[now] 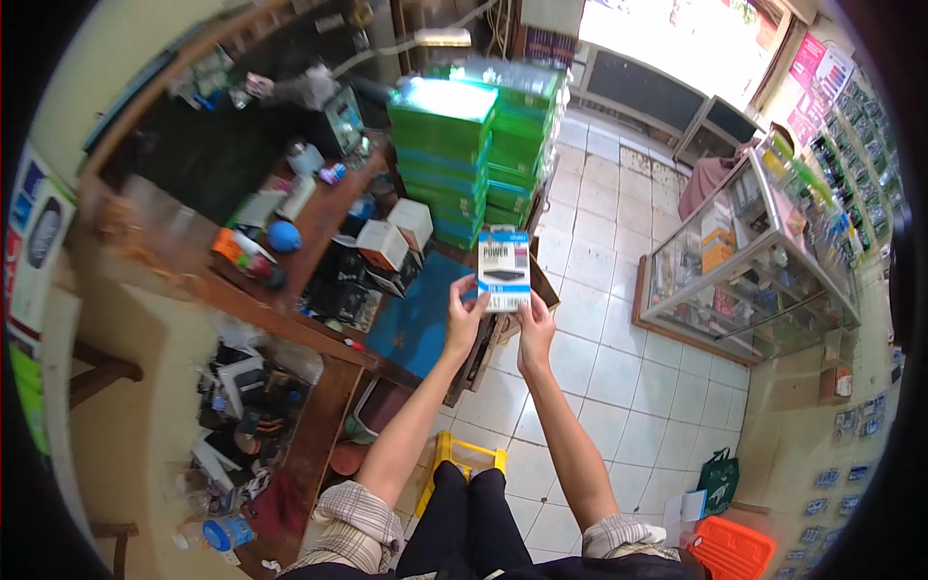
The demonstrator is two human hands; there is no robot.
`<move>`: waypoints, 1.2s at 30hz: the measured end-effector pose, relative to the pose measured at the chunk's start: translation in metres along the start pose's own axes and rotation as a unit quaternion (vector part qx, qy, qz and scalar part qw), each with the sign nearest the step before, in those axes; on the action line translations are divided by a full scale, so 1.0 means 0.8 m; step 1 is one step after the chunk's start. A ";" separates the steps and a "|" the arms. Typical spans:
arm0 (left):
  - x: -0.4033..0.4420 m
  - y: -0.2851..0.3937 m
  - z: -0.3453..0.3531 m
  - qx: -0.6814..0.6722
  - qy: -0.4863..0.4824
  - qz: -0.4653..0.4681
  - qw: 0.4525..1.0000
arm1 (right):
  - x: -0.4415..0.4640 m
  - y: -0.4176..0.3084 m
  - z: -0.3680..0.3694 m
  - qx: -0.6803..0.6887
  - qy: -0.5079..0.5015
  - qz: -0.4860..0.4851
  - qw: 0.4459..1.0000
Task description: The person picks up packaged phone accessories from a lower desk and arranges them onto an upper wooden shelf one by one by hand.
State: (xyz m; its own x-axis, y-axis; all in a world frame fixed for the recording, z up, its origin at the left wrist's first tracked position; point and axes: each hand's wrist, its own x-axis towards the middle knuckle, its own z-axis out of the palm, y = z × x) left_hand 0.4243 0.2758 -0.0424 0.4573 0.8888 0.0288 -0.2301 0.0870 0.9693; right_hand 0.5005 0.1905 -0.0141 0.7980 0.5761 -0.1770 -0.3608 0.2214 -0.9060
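A white and blue box printed with the word "POWER" and a picture of a dark flat device is held up in front of me. My left hand grips its lower left edge, thumb on the front. At the lower right corner, my right hand pinches the same box. Both hands are above the right end of the blue desk surface. Tall stacks of green boxes stand just behind the held box, to the left.
Small white and orange boxes and a blue ball sit on the wooden desk to the left. A glass display case stands on the right. Below me is a yellow stool; an orange plastic crate rests at lower right.
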 end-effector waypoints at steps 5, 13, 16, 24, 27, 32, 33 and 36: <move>-0.073 0.181 0.011 -0.065 -0.090 -0.050 0.993 | -0.114 -0.147 0.033 0.005 -0.076 -0.022 0.997; -0.193 0.422 0.005 -0.070 -0.059 -0.092 0.992 | -0.255 -0.347 0.095 -0.102 -0.218 -0.089 0.967; -0.216 0.473 -0.007 -0.080 -0.044 -0.053 0.994 | -0.282 -0.380 0.118 -0.196 -0.253 -0.184 0.929; -0.270 0.560 -0.069 -0.194 -0.047 0.088 0.976 | -0.380 -0.420 0.211 -0.348 -0.321 -0.413 0.778; -0.303 0.586 -0.101 -0.206 -0.005 0.125 0.971 | -0.422 -0.412 0.248 -0.334 -0.356 -0.442 0.752; -0.348 0.603 -0.175 -0.070 0.066 0.221 0.971 | -0.467 -0.375 0.296 -0.169 -0.535 -0.236 0.794; -0.359 0.604 -0.190 -0.068 0.065 0.245 0.965 | -0.477 -0.373 0.304 -0.131 -0.593 -0.180 0.774; -0.392 0.604 -0.234 -0.032 0.105 0.307 0.945 | -0.497 -0.359 0.326 -0.046 -0.701 -0.050 0.710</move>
State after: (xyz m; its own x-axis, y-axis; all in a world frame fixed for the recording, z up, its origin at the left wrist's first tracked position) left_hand 0.0085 0.1234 0.3713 0.0417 0.8502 0.5248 -0.4510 -0.4526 0.7693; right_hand 0.1609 0.1034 0.4165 -0.4698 0.7926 0.3888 -0.2519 0.3017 -0.9195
